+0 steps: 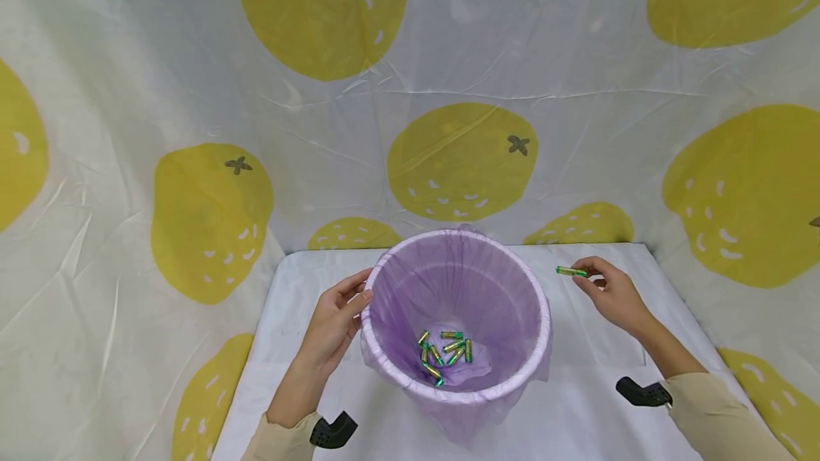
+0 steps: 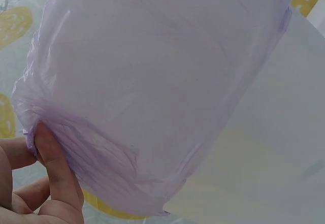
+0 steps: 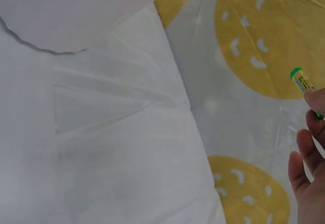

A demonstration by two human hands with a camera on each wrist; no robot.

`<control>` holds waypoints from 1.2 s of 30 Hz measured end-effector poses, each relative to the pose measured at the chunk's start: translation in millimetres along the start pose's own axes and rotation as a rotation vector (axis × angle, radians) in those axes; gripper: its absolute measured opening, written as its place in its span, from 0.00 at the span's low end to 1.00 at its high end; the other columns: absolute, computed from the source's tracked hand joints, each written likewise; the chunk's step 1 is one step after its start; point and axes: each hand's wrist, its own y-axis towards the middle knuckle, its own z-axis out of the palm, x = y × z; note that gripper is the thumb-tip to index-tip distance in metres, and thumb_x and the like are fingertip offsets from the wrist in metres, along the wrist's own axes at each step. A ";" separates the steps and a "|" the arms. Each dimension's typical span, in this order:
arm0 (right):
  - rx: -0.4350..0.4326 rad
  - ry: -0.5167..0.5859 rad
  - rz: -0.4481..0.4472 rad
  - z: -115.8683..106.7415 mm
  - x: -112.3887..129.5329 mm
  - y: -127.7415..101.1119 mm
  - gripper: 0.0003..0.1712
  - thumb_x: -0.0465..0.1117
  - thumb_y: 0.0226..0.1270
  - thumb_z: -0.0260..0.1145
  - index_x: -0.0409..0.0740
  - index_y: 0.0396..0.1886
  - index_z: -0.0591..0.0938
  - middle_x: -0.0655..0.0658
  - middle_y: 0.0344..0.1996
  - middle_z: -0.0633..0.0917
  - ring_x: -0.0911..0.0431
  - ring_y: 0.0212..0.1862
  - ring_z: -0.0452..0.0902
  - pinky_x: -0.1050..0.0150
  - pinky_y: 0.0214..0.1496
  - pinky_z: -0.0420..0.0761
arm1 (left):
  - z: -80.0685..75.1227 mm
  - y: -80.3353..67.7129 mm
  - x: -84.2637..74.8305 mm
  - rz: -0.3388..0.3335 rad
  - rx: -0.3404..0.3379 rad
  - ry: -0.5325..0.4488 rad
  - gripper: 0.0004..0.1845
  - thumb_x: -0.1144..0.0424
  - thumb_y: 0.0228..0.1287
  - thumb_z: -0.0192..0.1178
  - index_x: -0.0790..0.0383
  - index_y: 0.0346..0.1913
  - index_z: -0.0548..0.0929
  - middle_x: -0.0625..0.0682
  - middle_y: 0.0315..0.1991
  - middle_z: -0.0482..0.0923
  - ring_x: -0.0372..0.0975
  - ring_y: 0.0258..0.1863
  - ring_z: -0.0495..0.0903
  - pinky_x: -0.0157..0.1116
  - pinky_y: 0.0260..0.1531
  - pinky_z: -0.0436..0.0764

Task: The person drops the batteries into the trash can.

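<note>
A round bin (image 1: 410, 269) lined with a thin purple plastic bag (image 1: 464, 415) stands in the middle of the head view. Several green and gold batteries (image 1: 453, 347) lie loose at its bottom. My left hand (image 1: 332, 326) grips the bin's left rim, thumb on top of the bag's folded edge. In the left wrist view, the fingers (image 2: 56, 163) pinch the crumpled liner. To the right of the bin, above the table, my right hand (image 1: 611, 294) pinches one battery (image 1: 570, 271) between thumb and fingers. That battery (image 3: 303, 80) is partly covered by the thumb in the right wrist view.
The bin stands on a table with a white cover (image 1: 596, 404). Sheets (image 1: 333, 141) with a yellow fruit print hang behind it and on both sides. A black wrist device (image 1: 334, 431) sits at the left cuff, another (image 1: 643, 392) at the right.
</note>
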 end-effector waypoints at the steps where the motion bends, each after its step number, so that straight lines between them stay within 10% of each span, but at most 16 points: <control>1: 0.006 -0.001 0.002 -0.4 1.8 0.8 0.09 0.32 0.74 0.67 0.38 0.50 0.81 0.40 0.43 0.83 0.66 0.44 0.72 0.80 0.43 0.71 | 0.0 0.1 0.0 0.002 0.001 0.001 0.26 0.74 0.75 0.58 0.77 0.72 0.68 0.56 0.48 0.74 0.40 0.42 0.80 0.31 0.37 0.84; 36: 0.036 0.055 -0.165 -8.8 47.1 25.6 0.10 0.25 0.68 0.68 0.36 0.47 0.82 0.43 0.40 0.83 0.66 0.43 0.73 0.81 0.45 0.74 | 0.3 -1.1 0.0 0.001 0.006 -0.001 0.27 0.74 0.75 0.59 0.77 0.72 0.68 0.55 0.48 0.74 0.40 0.43 0.80 0.31 0.37 0.83</control>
